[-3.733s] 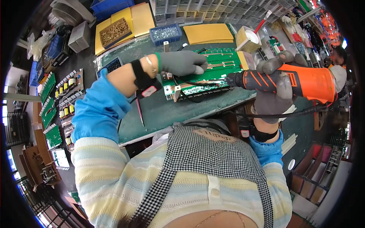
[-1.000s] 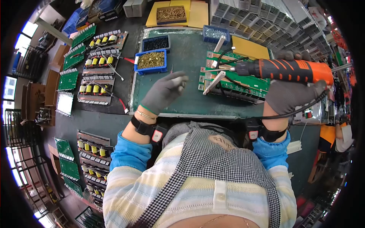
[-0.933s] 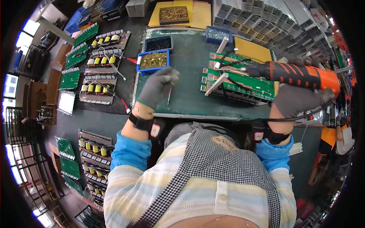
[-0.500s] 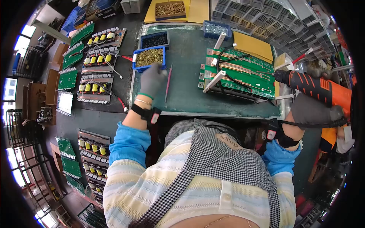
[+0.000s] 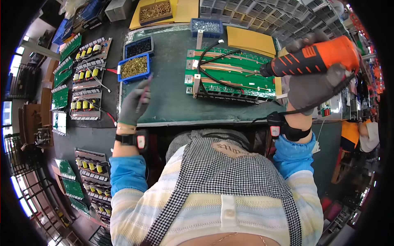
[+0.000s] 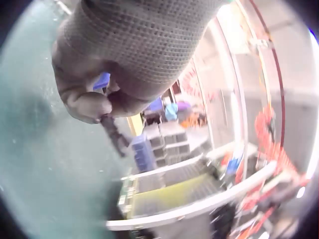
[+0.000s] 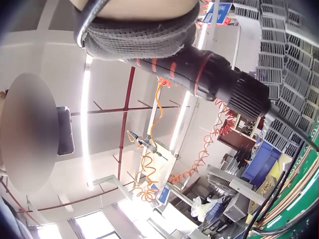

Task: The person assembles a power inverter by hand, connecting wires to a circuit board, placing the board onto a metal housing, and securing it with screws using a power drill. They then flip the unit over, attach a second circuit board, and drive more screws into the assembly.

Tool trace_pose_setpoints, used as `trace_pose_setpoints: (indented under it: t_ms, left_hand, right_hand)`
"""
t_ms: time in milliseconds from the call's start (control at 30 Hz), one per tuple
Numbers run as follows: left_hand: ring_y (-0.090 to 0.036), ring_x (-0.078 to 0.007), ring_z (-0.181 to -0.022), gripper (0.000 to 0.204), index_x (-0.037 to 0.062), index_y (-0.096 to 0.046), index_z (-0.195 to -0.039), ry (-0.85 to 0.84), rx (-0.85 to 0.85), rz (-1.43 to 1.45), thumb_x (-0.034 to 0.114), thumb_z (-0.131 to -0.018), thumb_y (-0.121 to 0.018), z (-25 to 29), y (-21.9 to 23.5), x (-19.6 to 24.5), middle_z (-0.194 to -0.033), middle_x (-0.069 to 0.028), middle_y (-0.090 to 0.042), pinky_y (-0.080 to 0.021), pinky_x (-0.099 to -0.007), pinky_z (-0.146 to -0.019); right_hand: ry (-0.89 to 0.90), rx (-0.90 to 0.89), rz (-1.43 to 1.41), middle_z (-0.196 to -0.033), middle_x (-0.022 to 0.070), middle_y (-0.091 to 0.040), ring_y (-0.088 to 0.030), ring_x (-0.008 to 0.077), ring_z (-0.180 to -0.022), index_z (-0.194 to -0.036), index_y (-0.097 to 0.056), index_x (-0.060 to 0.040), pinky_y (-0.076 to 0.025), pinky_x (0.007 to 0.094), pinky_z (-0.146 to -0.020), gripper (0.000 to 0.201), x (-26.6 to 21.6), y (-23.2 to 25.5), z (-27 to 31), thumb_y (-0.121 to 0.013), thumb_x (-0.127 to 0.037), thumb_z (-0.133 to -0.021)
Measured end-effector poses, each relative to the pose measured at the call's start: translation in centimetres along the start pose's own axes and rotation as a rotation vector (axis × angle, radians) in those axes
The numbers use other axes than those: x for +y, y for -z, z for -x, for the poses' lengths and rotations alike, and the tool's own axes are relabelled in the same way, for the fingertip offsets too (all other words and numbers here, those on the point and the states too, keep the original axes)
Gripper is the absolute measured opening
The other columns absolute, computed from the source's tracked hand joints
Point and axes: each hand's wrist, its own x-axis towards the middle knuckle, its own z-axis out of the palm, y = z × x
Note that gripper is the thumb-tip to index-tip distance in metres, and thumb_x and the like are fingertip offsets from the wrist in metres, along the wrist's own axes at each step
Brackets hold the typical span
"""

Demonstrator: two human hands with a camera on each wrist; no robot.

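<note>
My gloved left hand (image 5: 137,104) is at the left part of the green work mat (image 5: 164,102). It pinches a slim pink pen-like stick (image 5: 145,91); the stick's dark end (image 6: 115,135) pokes out past the fingertips in the left wrist view. In my gloved right hand (image 5: 310,92) is an orange-and-black power drill (image 5: 316,57), gripped around its body. Its bit (image 5: 252,74) points left, over the right part of a green circuit board (image 5: 230,67). Copper strips and black cables (image 5: 204,67) run along the board, and metal posts (image 5: 196,85) stand at its left end.
A blue bin of brass-coloured parts (image 5: 134,67) and a bin of black parts (image 5: 138,47) stand behind the left hand. A blue bin of silver parts (image 5: 206,27) and yellow card (image 5: 251,41) lie behind the board. Finished-looking assemblies (image 5: 86,104) line the left side.
The stick lay on the mat half a second ago and is now in my left hand, lifted by the brass bin. The drill has come back leftward over the board.
</note>
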Motion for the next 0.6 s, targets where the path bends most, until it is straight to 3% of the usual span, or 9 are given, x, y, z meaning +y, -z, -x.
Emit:
trace_pose_setpoints:
  t_ms: [33, 67, 133, 200, 267, 400, 467, 533, 600]
  left_hand:
    - [-0.052, -0.0127, -0.081, 0.05, -0.0016, -0.04, -0.136, -0.109, 0.004, 0.027, 0.001, -0.087, -0.053, 1.1, -0.2, 0.2, -0.1, -0.0075, -0.053, -0.048, -0.0238, -0.066]
    - [-0.052, -0.0134, -0.085, 0.052, -0.0033, -0.037, -0.137, -0.219, 0.009, 0.054, -0.001, -0.088, -0.051, 2.4, -1.9, 0.3, -0.104, -0.0085, -0.052, -0.048, -0.0238, -0.068]
    - [-0.05, -0.0149, -0.087, 0.049, -0.0031, -0.038, -0.136, -0.439, 0.075, -0.051, 0.001, -0.089, -0.052, 4.9, -3.3, -0.1, -0.106, -0.0104, -0.051, -0.046, -0.0235, -0.074]
    - [-0.053, -0.015, -0.084, 0.046, -0.0038, -0.041, -0.132, -0.71, 0.135, -0.281, 0.006, -0.09, -0.056, 6.2, -5.7, -1.7, -0.099, -0.0094, -0.054, -0.045, -0.0217, -0.07]
    - [-0.054, -0.0144, -0.075, 0.043, -0.0021, -0.045, -0.129, -0.761, 0.109, -0.455, 0.011, -0.09, -0.058, 7.6, -7.2, -2.7, -0.09, -0.0077, -0.056, -0.044, -0.0214, -0.065]
    - [-0.056, -0.0135, -0.063, 0.035, 0.0022, -0.056, -0.12, -0.831, 0.155, -0.97, 0.018, -0.09, -0.061, 8.0, -12.6, -7.9, -0.079, -0.0049, -0.061, -0.045, -0.022, -0.059]
    - [-0.061, -0.0139, -0.07, 0.026, 0.0017, -0.061, -0.111, -0.776, 0.279, -1.261, 0.017, -0.09, -0.058, 6.1, -17.1, -11.3, -0.082, -0.0077, -0.065, -0.048, -0.0235, -0.061]
    - [-0.064, -0.0149, -0.075, 0.023, -0.0021, -0.062, -0.106, -0.747, 0.151, -1.405, 0.012, -0.09, -0.056, 2.9, -18.4, -13.4, -0.084, -0.0103, -0.068, -0.05, -0.0248, -0.065]
    - [-0.064, -0.015, -0.071, 0.022, -0.0038, -0.06, -0.107, -0.734, 0.249, -1.38, 0.009, -0.091, -0.054, 0.4, -18.5, -15.9, -0.083, -0.0109, -0.068, -0.05, -0.0258, -0.063]
  right_hand:
    - [0.052, 0.019, 0.141, -0.091, 0.0146, -0.062, -0.064, 0.0228, -0.08, -0.118, -0.05, -0.0004, -0.054, 0.0402, -0.067, 0.065, 0.4, -0.1, 0.3, -0.06, -0.054, -0.083]
    - [0.167, -0.14, 0.223, -0.09, 0.014, -0.061, -0.064, 0.0221, -0.08, -0.119, -0.049, -0.0008, -0.054, 0.0394, -0.067, 0.064, 0.5, -0.4, -0.6, -0.06, -0.053, -0.084]
    - [-0.11, -0.16, 0.084, -0.094, 0.012, -0.061, -0.064, 0.021, -0.08, -0.119, -0.049, -0.0012, -0.055, 0.036, -0.068, 0.056, 0.9, 0.2, -0.7, -0.059, -0.046, -0.087]
    - [-0.148, -0.276, 0.274, -0.1, 0.0096, -0.061, -0.064, 0.02, -0.082, -0.12, -0.05, -0.0008, -0.054, 0.0327, -0.071, 0.049, 1.2, 1.1, -1.0, -0.062, -0.034, -0.086]
    - [-0.208, -0.333, 0.47, -0.095, 0.0088, -0.063, -0.062, 0.0174, -0.088, -0.126, -0.048, -0.0002, -0.053, 0.0318, -0.075, 0.058, 0.5, 0.8, -1.1, -0.063, -0.036, -0.083]
    - [-0.246, -0.323, 0.327, -0.091, 0.0112, -0.063, -0.063, 0.0209, -0.082, -0.126, -0.046, -0.0002, -0.054, 0.035, -0.072, 0.052, 0.3, 1.2, -1.0, -0.059, -0.025, -0.083]
    - [-0.238, -0.352, 0.348, -0.09, 0.012, -0.063, -0.064, 0.0217, -0.08, -0.126, -0.045, -0.0003, -0.055, 0.0356, -0.072, 0.049, 0.3, 2.0, -1.1, -0.058, -0.021, -0.084]
    - [-0.233, -0.357, 0.338, -0.09, 0.0123, -0.062, -0.064, 0.0221, -0.08, -0.126, -0.045, -0.0006, -0.055, 0.0359, -0.071, 0.047, 0.4, 2.6, -1.3, -0.057, -0.018, -0.084]
    - [-0.238, -0.335, 0.302, -0.09, 0.0123, -0.062, -0.064, 0.0222, -0.08, -0.126, -0.046, -0.001, -0.055, 0.0358, -0.071, 0.045, 0.6, 3.1, -1.5, -0.057, -0.016, -0.085]
